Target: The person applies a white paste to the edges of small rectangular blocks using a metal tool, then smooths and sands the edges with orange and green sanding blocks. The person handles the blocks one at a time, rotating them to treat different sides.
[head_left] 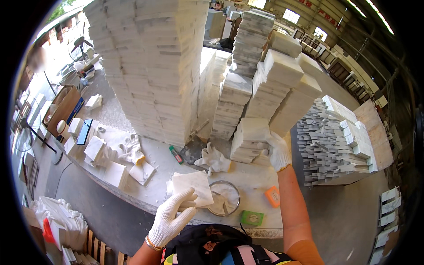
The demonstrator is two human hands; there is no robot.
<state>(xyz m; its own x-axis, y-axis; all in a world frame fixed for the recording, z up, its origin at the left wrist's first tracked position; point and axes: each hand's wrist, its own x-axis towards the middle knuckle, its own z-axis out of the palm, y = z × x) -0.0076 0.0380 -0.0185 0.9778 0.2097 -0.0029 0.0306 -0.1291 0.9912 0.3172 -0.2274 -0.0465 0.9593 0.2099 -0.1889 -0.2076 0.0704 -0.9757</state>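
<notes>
My left hand (171, 217), in a white knit glove, has its fingers on the near left edge of a square white marble tile (196, 184). Another pale tile shows partly beneath it. A round metal ring (239, 199) with a crossbar lies just right of that tile. Farther out, my gloved right hand (280, 152) grips the right side of a short stack of marble tiles (248, 134); some fingertips are hidden against it. Between the hands lies an empty white glove (214, 160). An orange block (272, 196) and a green block (252, 217) sit near the table's front edge.
A tall stack of marble tiles (148, 70) rises ahead, with more stacks (276, 79) behind. Loose tiles (115, 173), a second glove (131, 149), a phone (85, 131) and a green-and-red tool (176, 154) lie leftward. A loaded pallet (329, 145) of strips stands right.
</notes>
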